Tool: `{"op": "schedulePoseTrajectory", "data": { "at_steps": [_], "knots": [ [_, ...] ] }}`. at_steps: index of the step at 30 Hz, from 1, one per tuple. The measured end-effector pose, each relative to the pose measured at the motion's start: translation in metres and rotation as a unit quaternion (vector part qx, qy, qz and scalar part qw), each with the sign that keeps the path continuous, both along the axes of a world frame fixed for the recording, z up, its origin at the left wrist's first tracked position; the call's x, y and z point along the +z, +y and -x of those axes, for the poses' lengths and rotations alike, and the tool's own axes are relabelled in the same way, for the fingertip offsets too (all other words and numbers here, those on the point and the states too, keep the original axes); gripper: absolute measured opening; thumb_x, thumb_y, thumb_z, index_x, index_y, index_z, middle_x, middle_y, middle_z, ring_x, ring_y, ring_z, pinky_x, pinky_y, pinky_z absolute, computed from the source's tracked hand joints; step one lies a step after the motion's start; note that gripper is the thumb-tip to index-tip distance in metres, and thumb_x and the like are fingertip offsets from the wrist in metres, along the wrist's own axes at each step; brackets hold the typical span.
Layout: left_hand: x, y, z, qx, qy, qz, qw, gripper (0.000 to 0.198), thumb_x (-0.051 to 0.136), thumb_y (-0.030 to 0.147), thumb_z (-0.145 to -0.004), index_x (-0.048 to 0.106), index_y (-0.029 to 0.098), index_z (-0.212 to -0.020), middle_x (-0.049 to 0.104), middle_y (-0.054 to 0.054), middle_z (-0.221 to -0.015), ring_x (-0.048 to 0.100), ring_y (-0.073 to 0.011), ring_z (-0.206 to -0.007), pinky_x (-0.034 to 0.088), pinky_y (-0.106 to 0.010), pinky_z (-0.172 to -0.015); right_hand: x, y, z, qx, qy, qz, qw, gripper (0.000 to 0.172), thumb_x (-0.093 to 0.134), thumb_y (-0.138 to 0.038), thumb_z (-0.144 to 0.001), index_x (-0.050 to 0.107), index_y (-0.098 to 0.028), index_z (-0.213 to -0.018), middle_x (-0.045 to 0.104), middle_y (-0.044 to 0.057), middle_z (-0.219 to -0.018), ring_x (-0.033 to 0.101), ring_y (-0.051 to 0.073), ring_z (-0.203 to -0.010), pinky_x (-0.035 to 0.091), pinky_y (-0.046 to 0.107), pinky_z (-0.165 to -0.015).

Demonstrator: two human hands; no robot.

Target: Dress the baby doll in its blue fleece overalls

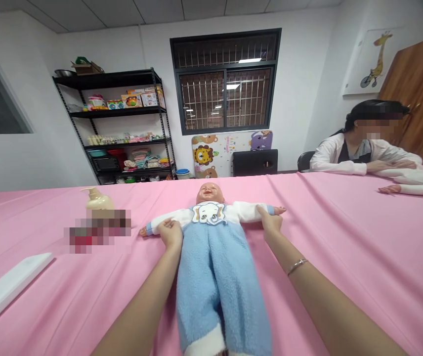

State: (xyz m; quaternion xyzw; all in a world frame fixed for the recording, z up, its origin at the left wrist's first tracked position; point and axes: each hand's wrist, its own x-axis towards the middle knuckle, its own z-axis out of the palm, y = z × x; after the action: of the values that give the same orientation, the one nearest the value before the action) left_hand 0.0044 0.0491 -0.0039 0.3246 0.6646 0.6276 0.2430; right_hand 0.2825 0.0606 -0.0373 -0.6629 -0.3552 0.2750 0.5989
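Observation:
A baby doll [211, 237] lies on its back on the pink cloth, its head away from me and both arms stretched out sideways. It wears a light blue fleece outfit with white sleeves and an elephant face on the chest. My left hand [170, 232] is closed round the sleeve of the doll's arm on the left. On the other side, my right hand [271, 222] grips the opposite sleeve near its blue cuff. A metal bangle [297, 267] circles my right wrist. The undersides of both sleeves are hidden.
A cream pump bottle [99, 201] stands at the left, with a blurred-out item before it. A white device [13, 287] lies nearer me. Across the pink table [363, 237], a person [359, 143] sits with hands on another doll [415, 179]. Black shelves [122, 116] stand behind.

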Motion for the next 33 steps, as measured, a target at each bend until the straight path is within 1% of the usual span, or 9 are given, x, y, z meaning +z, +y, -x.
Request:
{"op": "schedulePoseTrajectory", "data": {
  "at_steps": [3, 11, 16, 18, 20, 23, 25, 29, 33],
  "knots": [
    [-0.006, -0.002, -0.005, -0.01, 0.033, -0.016, 0.999, 0.023, 0.052, 0.01, -0.067, 0.045, 0.016, -0.089, 0.056, -0.004, -0.08, 0.057, -0.0162, -0.082, 0.043, -0.033, -0.085, 0.002, -0.003, -0.005, -0.108, -0.05, 0.055, 0.991, 0.095, 0.055, -0.056, -0.062, 0.012, -0.007, -0.132, 0.034, 0.024, -0.131, 0.038, 0.035, -0.118, 0.037, 0.041, -0.093],
    [-0.012, -0.013, -0.008, -0.038, 0.084, -0.037, 0.995, 0.021, 0.051, 0.012, -0.069, 0.043, 0.018, -0.087, 0.053, -0.002, -0.079, 0.055, -0.0164, -0.079, 0.043, -0.032, -0.08, 0.0, -0.01, -0.007, -0.114, -0.229, 0.14, 0.956, 0.085, 0.054, -0.055, -0.064, 0.029, -0.004, -0.127, 0.047, 0.025, -0.117, 0.037, 0.038, -0.114, 0.027, 0.049, -0.094],
    [-0.013, -0.017, 0.0, -0.145, 0.121, -0.051, 0.981, 0.011, 0.049, 0.025, -0.074, 0.049, 0.017, -0.082, 0.057, -0.003, -0.078, 0.054, -0.0182, -0.079, 0.042, -0.031, -0.077, 0.002, -0.031, -0.009, -0.145, -0.295, 0.029, 0.944, 0.068, 0.05, -0.043, -0.071, 0.034, -0.004, -0.124, 0.044, 0.023, -0.12, 0.036, 0.034, -0.116, 0.026, 0.044, -0.096],
    [-0.012, -0.019, 0.002, -0.198, 0.169, -0.053, 0.964, 0.02, 0.043, 0.034, -0.078, 0.053, 0.017, -0.074, 0.059, -0.003, -0.075, 0.053, -0.0192, -0.077, 0.04, -0.031, -0.075, 0.008, -0.041, -0.002, -0.072, -0.292, -0.072, 0.951, 0.047, 0.045, -0.039, -0.076, 0.044, -0.011, -0.114, 0.052, 0.015, -0.111, 0.045, 0.027, -0.107, 0.032, 0.038, -0.092],
    [-0.009, -0.02, 0.005, -0.23, 0.202, -0.053, 0.951, 0.034, 0.038, 0.043, -0.081, 0.054, 0.016, -0.068, 0.059, -0.003, -0.07, 0.052, -0.0192, -0.073, 0.039, -0.03, -0.071, 0.015, -0.05, 0.01, 0.093, -0.241, -0.108, 0.96, 0.034, 0.042, -0.043, -0.079, 0.053, -0.015, -0.094, 0.058, 0.008, -0.09, 0.052, 0.02, -0.087, 0.039, 0.032, -0.079],
    [-0.006, -0.02, 0.012, -0.272, 0.215, -0.063, 0.936, 0.046, 0.035, 0.053, -0.08, 0.051, 0.015, -0.059, 0.054, -0.001, -0.059, 0.047, -0.0166, -0.062, 0.036, -0.027, -0.061, 0.021, -0.058, 0.025, 0.328, -0.153, -0.051, 0.931, 0.038, 0.042, -0.052, -0.078, 0.05, -0.016, -0.069, 0.05, 0.001, -0.065, 0.045, 0.013, -0.062, 0.035, 0.025, -0.058],
    [-0.005, -0.018, 0.018, -0.321, 0.216, -0.063, 0.92, 0.049, 0.037, 0.059, -0.077, 0.048, 0.015, -0.056, 0.049, 0.0, -0.055, 0.043, -0.0144, -0.058, 0.034, -0.026, -0.056, 0.024, -0.06, 0.025, 0.406, -0.113, -0.002, 0.907, 0.043, 0.044, -0.056, -0.076, 0.045, -0.016, -0.06, 0.042, -0.002, -0.058, 0.038, 0.01, -0.056, 0.03, 0.023, -0.054],
    [-0.004, -0.014, 0.027, -0.41, 0.203, -0.039, 0.888, 0.05, 0.043, 0.062, -0.072, 0.045, 0.015, -0.055, 0.043, 0.002, -0.055, 0.038, -0.0113, -0.056, 0.032, -0.024, -0.054, 0.028, -0.057, 0.01, 0.434, -0.016, 0.0, 0.901, 0.047, 0.049, -0.059, -0.072, 0.044, -0.016, -0.057, 0.045, -0.002, -0.058, 0.041, 0.01, -0.061, 0.033, 0.024, -0.059],
    [0.002, -0.015, 0.032, -0.449, 0.176, -0.022, 0.876, 0.047, 0.046, 0.059, -0.072, 0.044, 0.015, -0.057, 0.04, 0.002, -0.056, 0.035, -0.0098, -0.056, 0.031, -0.022, -0.053, 0.019, -0.046, 0.005, 0.332, -0.092, -0.043, 0.938, 0.046, 0.049, -0.059, -0.071, 0.04, -0.017, -0.054, 0.04, -0.003, -0.054, 0.036, 0.009, -0.055, 0.029, 0.023, -0.054]
  ]
}}
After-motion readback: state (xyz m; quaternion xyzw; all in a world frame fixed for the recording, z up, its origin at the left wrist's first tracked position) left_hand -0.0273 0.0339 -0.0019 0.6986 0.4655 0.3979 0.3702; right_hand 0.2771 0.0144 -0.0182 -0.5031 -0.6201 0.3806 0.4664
